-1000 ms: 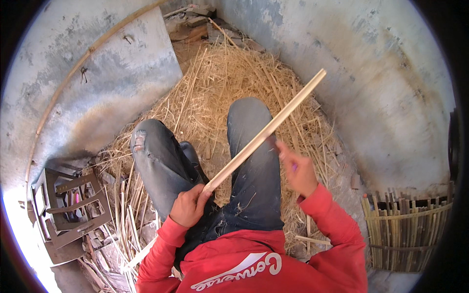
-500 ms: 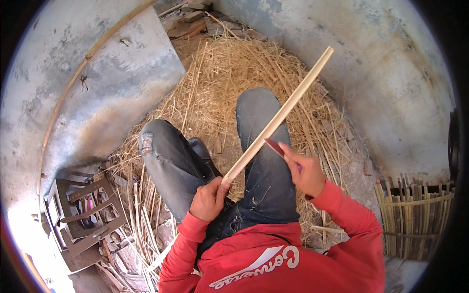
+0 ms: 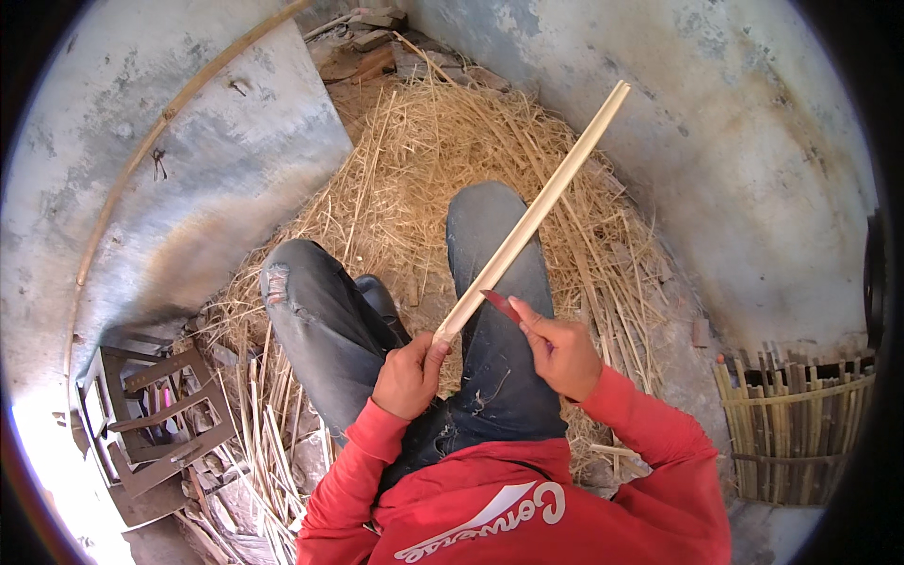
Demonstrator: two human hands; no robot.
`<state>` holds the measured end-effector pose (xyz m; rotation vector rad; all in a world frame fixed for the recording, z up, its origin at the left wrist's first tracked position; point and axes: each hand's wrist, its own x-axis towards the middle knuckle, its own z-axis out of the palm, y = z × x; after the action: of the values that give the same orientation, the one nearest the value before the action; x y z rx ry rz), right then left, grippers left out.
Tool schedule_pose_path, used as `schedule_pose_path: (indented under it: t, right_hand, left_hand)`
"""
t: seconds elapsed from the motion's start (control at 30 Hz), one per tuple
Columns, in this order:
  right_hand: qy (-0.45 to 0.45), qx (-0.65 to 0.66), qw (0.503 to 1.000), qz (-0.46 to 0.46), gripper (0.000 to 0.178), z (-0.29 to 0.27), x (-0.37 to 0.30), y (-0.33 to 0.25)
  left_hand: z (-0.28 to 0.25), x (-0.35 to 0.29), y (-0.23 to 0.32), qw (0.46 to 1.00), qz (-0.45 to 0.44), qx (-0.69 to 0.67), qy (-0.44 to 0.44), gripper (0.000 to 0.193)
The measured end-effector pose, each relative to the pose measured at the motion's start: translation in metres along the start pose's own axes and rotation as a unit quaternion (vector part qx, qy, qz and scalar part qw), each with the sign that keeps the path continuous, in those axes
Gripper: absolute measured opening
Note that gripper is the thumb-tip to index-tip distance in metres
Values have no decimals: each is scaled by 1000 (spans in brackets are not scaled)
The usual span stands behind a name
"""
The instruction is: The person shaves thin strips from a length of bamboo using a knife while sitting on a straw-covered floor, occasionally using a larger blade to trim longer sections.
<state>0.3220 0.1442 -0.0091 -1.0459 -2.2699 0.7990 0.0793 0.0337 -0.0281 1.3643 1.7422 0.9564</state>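
A long, pale split bamboo strip (image 3: 543,202) slants across my right thigh, its far end up and to the right. My left hand (image 3: 411,375) is closed round its near end. In my right hand (image 3: 562,356) is a knife (image 3: 501,305) with a reddish blade, its handle mostly hidden by the fingers. The blade's tip lies at the strip's right edge, a short way up from my left hand; I cannot tell if it cuts in.
Shavings (image 3: 414,151) heap on the floor beyond my knees. Thin strips (image 3: 273,433) lie at the left beside an overturned wooden stool-like frame (image 3: 169,414). A slatted bamboo basket (image 3: 796,424) stands at the right. A bent pole (image 3: 122,188) leans on the left wall.
My right hand and the knife have come nearer along the strip, toward my left hand. The strip has shifted slightly left, and the whole view has moved a little.
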Motion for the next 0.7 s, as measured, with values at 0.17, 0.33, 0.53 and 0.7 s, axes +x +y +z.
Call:
schedule_pose_path:
  t: [0.17,0.33,0.53,0.7]
  right_hand:
    - [28,32,999,-1,37,-4,10,8]
    - [60,61,996,22,42,-7,16,16]
    - [0,69,996,-49,45,9,-5,1]
    - [-52,57,996,40,42,-1,-1,-8]
  left_hand:
    - [5,9,1,1000,12,13,1,29]
    - [2,12,3,1000,11,-3,-3,29]
    - [4,13,1,1000,10,-10,-4,28]
    - [6,14,0,1000,10,-4,-4,27]
